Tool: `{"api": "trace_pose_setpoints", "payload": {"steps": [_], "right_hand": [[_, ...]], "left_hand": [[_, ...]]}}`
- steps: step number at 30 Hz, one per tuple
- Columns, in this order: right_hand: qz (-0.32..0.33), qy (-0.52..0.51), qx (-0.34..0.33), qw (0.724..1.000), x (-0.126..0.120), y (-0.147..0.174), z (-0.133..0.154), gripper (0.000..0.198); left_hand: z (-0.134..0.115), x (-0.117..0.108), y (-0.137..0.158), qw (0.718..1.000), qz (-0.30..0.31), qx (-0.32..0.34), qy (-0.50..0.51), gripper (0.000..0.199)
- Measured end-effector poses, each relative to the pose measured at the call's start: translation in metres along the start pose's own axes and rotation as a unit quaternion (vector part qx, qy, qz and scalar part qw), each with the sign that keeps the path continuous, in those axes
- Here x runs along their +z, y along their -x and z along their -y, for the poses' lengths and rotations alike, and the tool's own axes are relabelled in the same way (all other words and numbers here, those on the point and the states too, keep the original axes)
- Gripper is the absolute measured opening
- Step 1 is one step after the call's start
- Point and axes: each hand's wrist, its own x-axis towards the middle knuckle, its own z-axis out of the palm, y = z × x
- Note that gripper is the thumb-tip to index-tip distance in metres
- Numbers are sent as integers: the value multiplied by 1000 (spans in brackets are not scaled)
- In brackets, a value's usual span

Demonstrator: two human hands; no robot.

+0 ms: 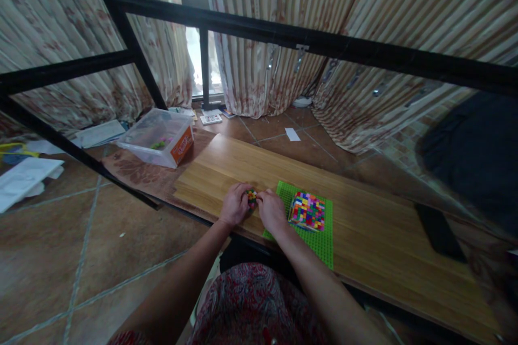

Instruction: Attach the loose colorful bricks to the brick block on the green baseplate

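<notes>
Between my two hands is a small cluster of coloured building bricks [251, 199], mostly yellow, red and green, over the wooden board. My left hand [235, 206] has its fingers closed around the cluster's left side. The fingers of my right hand [271, 209] pinch at its right side; whether they hold a separate brick is too small to tell. Just right of my right hand lies a green studded baseplate [318, 250]. On it stands a block built of many multicoloured bricks [309, 211]. My right wrist and forearm cover part of the baseplate.
A clear plastic box [151, 143] with a few loose bricks stands beyond the board's left end. A dark flat phone-like object [440, 233] lies toward the right of the wooden board [376, 237]. A black metal frame [251, 24] crosses in front of the curtains.
</notes>
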Motion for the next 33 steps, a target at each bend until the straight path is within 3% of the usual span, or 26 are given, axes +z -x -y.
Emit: {"api": "trace_pose_setpoints", "payload": {"steps": [11,25,33], "right_hand": [[-5,0,-12,1000,-2,6,4,18],[55,-4,16,998,-7,-3,10,11],[7,-43,24,999,-20,6,20,6]], "left_hand": [[0,0,-1,1000,0,-5,-2,33],[7,-2,-3,1000,-14,14,7,25],[13,-4,-6,1000,-12,20,2,27]]}}
